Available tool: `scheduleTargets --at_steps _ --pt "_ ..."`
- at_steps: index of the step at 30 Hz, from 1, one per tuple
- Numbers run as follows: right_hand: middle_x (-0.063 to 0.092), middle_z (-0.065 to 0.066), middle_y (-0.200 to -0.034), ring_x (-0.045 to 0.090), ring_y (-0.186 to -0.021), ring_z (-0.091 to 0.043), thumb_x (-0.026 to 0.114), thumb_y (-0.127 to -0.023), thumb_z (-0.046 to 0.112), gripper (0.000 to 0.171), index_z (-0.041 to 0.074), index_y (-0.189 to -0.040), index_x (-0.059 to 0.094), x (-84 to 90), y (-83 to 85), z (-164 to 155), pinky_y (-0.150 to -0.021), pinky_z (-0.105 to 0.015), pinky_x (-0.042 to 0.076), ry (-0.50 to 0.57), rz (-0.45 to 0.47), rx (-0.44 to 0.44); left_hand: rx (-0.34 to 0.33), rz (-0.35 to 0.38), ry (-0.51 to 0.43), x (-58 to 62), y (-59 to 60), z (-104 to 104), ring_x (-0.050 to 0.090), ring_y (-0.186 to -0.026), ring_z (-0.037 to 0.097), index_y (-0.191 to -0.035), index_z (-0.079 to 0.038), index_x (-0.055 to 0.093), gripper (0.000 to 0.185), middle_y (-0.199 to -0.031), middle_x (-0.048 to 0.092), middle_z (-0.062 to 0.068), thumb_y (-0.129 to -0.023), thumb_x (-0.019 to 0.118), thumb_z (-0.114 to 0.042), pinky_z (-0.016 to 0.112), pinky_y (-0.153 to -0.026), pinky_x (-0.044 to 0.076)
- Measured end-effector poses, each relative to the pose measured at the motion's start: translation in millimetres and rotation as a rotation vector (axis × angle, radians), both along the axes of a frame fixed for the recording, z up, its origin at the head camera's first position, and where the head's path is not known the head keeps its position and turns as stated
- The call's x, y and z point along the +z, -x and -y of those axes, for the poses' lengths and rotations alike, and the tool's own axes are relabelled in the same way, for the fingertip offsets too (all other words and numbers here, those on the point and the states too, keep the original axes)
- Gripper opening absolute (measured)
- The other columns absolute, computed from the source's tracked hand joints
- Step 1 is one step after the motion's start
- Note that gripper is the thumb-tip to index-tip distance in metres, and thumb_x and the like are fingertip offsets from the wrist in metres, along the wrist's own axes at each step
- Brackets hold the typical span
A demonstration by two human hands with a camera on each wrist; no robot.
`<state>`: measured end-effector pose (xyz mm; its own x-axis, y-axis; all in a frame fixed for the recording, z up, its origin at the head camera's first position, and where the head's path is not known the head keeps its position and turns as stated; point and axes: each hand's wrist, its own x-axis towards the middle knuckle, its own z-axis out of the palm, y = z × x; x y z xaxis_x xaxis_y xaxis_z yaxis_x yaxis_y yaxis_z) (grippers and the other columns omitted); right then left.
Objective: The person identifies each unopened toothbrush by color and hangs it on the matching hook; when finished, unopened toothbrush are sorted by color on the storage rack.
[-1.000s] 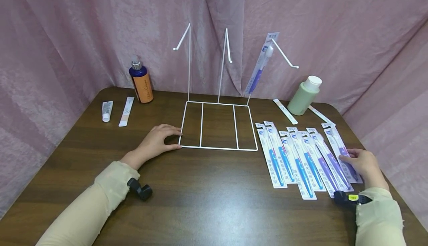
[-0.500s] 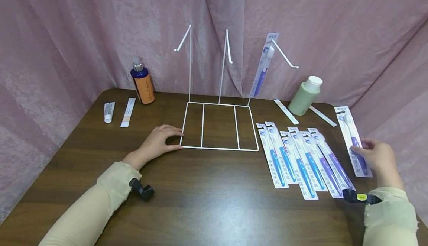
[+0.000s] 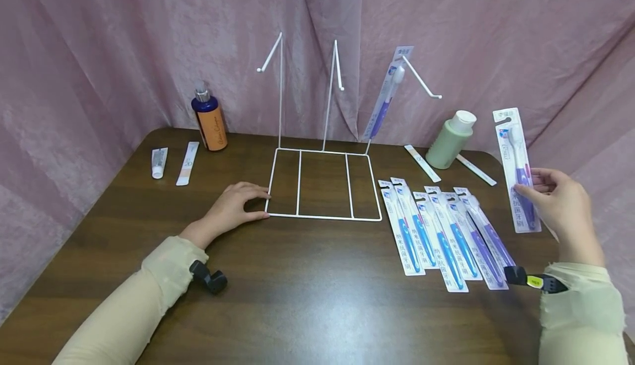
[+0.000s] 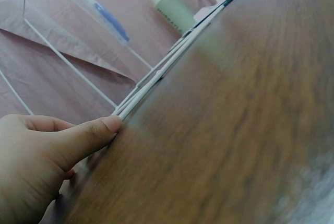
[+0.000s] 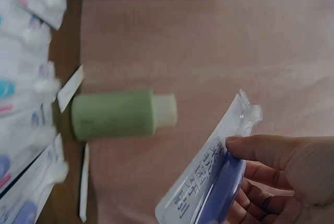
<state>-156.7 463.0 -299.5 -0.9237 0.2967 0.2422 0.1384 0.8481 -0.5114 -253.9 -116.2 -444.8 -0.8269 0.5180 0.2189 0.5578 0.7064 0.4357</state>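
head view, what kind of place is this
Probably a staged tabletop set, not a real shop: a wooden table enclosed by pink curtains, with a white wire display rack, packaged toothbrushes laid in a row, and a few toiletry bottles.

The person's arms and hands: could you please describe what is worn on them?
Both arms are covered to the wrist by long, pale cream sleeves of soft fabric, slightly gathered at the cuffs. The left hand and right hand are bare, without gloves. A small black camera unit is strapped at the left wrist; a black unit with a yellow label sits at the right wrist.
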Motion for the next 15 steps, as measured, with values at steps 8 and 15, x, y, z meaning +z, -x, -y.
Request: scheduleTargets --at_steps 8,15 --pt "0.040 0.039 -0.074 0.041 -0.064 0.022 0.070 -0.087 0.022 0.053 -0.008 -0.128 0.055 17.6 2.7 34 -0.056 -0.002 0.038 -0.012 -0.095 0.061 -0.011 -0.023 0.001 -0.8 1.0 0 0.051 -0.125 0.028 -0.119 -0.016 0.068 0.047 -0.133 0.062 0.005 -0.080 0.076 -0.041 0.054 -0.106 0.034" --pt "0.041 0.039 -0.076 0.042 -0.065 0.023 0.073 -0.085 0.020 0.049 -0.003 -0.125 0.058 27.5 5.2 70 -0.059 0.002 0.037 0.000 -0.193 0.095 -0.005 -0.029 -0.007 -1.3 0.4 1 0.051 -0.124 0.028 -0.118 -0.016 0.069 0.046 -0.131 0.063 0.005 -0.080 0.076 -0.040 0.053 -0.105 0.035"
